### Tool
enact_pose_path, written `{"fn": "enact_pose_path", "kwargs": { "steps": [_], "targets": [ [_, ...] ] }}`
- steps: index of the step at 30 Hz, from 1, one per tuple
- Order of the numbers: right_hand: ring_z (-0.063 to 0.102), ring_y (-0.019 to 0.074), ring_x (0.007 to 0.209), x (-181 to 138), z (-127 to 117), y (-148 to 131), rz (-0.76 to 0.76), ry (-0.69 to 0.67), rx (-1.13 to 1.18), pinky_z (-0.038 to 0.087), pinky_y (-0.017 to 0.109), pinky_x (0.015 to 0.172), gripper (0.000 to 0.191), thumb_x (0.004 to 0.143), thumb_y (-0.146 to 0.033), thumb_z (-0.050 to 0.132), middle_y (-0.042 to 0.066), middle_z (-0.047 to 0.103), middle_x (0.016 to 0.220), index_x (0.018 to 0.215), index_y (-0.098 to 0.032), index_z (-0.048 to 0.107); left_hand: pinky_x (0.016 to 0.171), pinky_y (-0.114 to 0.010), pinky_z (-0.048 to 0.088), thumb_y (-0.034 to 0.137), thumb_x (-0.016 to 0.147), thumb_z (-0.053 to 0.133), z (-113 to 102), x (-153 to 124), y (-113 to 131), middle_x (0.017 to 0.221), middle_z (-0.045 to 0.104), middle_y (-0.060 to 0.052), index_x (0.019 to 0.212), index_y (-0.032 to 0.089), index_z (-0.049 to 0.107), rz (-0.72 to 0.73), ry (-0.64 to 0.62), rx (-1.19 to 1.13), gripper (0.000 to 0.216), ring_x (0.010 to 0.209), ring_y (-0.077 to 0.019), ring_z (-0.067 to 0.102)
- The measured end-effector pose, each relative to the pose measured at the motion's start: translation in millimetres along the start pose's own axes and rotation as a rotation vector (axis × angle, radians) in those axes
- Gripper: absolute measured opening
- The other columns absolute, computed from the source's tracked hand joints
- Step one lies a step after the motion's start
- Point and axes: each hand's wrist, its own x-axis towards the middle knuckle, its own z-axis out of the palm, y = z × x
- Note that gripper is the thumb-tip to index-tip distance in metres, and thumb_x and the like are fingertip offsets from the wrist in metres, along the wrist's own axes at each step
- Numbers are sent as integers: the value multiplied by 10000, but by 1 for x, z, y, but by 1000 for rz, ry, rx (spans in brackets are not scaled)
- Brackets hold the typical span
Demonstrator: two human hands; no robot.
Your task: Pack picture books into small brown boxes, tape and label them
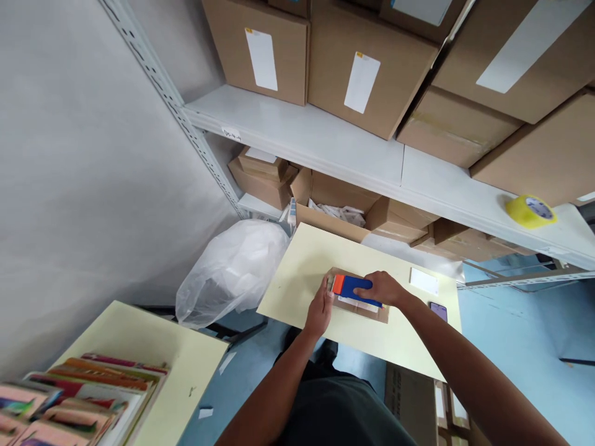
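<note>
A small flat cardboard box (382,314) lies on the pale yellow table (288,288), with a white label partly showing. My right hand (382,288) is wrapped around a blue and orange tape dispenser (356,288), which is laid across the top of the box. At the box's left end, my left hand (320,310) grips the edge, its fingers close to the orange end of the dispenser. What lies under the dispenser is hidden.
A white card (424,280) and a phone (437,311) lie on the table's right side. Behind stands a shelf (353,152) with cardboard boxes and a yellow tape roll (530,211). A plastic bag (232,269) is at left, near a second table (186,365) with stacked books.
</note>
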Motion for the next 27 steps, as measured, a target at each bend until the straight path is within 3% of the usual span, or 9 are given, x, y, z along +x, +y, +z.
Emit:
{"fn": "enact_pose_path", "kwargs": {
  "steps": [3, 6, 9, 12, 18, 22, 27],
  "targets": [
    [695, 235, 893, 0, 0, -1, 1, 5, -21, 428, 275, 686, 508, 845, -696, 610, 77, 771, 938, 882, -208, 747, 1238, -485, 308, 602, 1022, 330, -18, 8, -10, 1635, 369, -156, 1618, 188, 253, 76, -120, 208, 730, 1510, -278, 361],
    [694, 236, 898, -1, -1, -3, 1, -3, -23, 426, 277, 686, 525, 849, -716, 593, 74, 771, 937, 873, -214, 746, 1261, -518, 231, 732, 867, 565, -33, 32, -6, 1687, 210, -197, 1637, 164, 151, 292, -245, 436, 1042, 1563, -327, 214],
    [697, 242, 899, -1, -3, -3, 2, -6, -13, 426, 280, 667, 536, 845, -725, 590, 79, 772, 944, 860, -213, 746, 1270, -529, 182, 782, 693, 722, -37, 58, 4, 1682, 210, -221, 1640, 152, 88, 434, -406, 604, 1303, 1564, -355, 194],
    [702, 247, 883, -2, -6, -3, -7, -15, 21, 438, 285, 661, 548, 829, -737, 598, 88, 774, 941, 862, -212, 752, 1266, -525, 176, 772, 692, 732, -36, 71, 6, 1664, 268, -222, 1640, 152, 56, 431, -475, 708, 1319, 1548, -346, 253],
    [708, 255, 830, -5, -13, 4, -59, -33, 74, 459, 299, 641, 570, 796, -755, 616, 101, 780, 909, 859, -209, 767, 1255, -506, 183, 748, 742, 701, -38, 71, -3, 1669, 262, -211, 1641, 180, 76, 473, -472, 819, 1234, 1543, -330, 272],
    [709, 276, 863, -20, -17, 33, -43, -30, 69, 472, 309, 673, 555, 775, -736, 642, 114, 778, 923, 861, -204, 774, 1246, -503, 211, 715, 744, 725, -40, 73, -2, 1662, 284, -200, 1641, 186, 111, 506, -473, 851, 1209, 1528, -335, 301],
    [702, 266, 799, -56, -7, 105, 26, -9, 82, 470, 313, 663, 540, 796, -717, 622, 108, 761, 851, 818, -194, 753, 1247, -499, 216, 685, 758, 736, -42, 75, 1, 1652, 307, -191, 1636, 196, 136, 558, -475, 871, 1171, 1521, -334, 310]
  ]
}}
